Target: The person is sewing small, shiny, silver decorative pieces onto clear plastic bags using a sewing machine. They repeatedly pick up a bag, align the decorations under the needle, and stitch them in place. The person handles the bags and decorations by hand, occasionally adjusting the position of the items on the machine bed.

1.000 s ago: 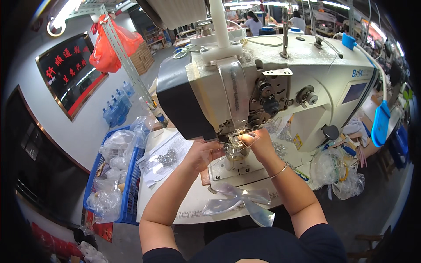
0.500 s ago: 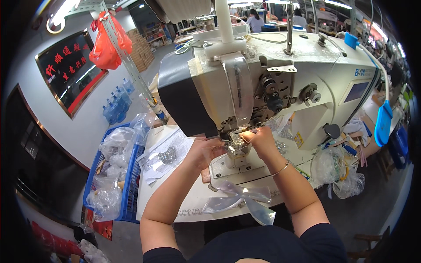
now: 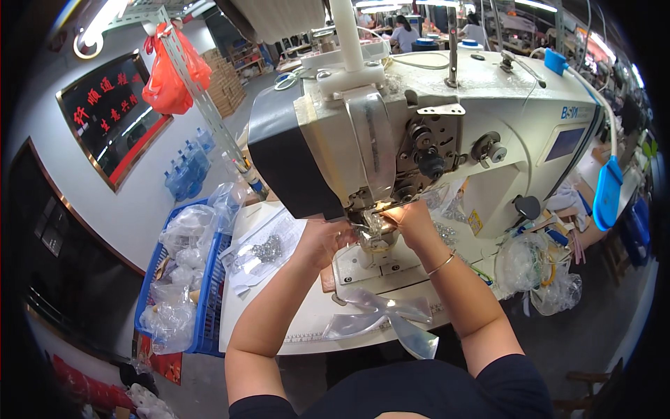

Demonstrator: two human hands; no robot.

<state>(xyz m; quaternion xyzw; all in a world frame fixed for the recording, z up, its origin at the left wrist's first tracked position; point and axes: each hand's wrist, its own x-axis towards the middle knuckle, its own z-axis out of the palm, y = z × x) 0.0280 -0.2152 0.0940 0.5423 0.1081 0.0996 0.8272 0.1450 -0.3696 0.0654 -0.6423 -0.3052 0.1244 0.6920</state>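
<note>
Under the sewing machine [image 3: 419, 140] on the crowded table [image 3: 279, 328], left hand [image 3: 328, 241] and right hand [image 3: 412, 220] each close their grip on a small shiny piece [image 3: 373, 227] beside the needle.

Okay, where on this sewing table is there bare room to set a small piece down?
The table's front edge left of the clear plastic strips looks bare. The machine base between the hands is partly free. Crowded: left hand and right hand at the needle, bagged parts left, plastic bags right.

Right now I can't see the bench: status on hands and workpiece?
Left hand and right hand both pinching small clear piece under needle. Clear strips lie loose at table edge. Nothing between hands.
</note>
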